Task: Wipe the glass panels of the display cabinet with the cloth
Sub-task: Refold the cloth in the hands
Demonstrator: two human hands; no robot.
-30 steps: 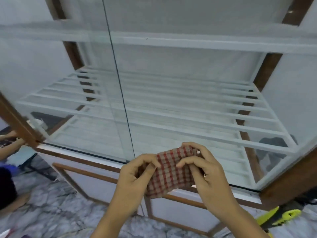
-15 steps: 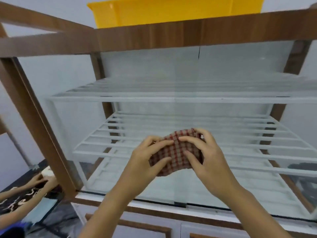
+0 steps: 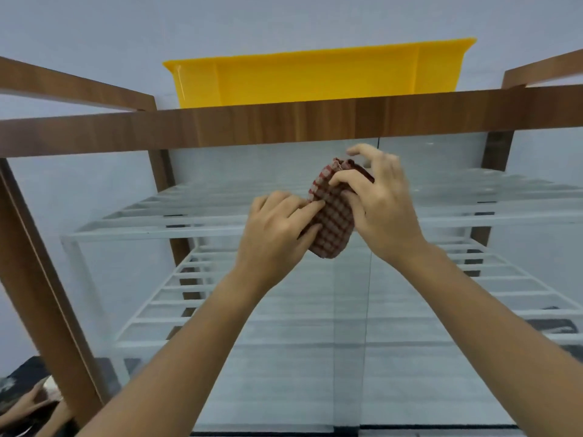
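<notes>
A red-and-white checked cloth (image 3: 332, 222), folded into a wad, is held up in front of the front glass panel (image 3: 284, 357) of the display cabinet. My left hand (image 3: 277, 231) grips its lower left edge with the fingers curled on it. My right hand (image 3: 378, 206) holds its upper right side, thumb across the fabric and index finger raised. The cloth sits just below the cabinet's brown wooden top rail (image 3: 284, 121). I cannot tell whether the cloth touches the glass.
A yellow plastic tub (image 3: 315, 77) stands on top of the cabinet. White slatted shelves (image 3: 151, 222) show through the glass. A brown wooden post (image 3: 41, 279) frames the left side. Another person's hands (image 3: 28, 405) appear at the bottom left.
Both hands rose with the cloth from the cabinet's lower edge to near the top rail. The view tilted upward, bringing the yellow tub into sight. The cloth turned more upright.
</notes>
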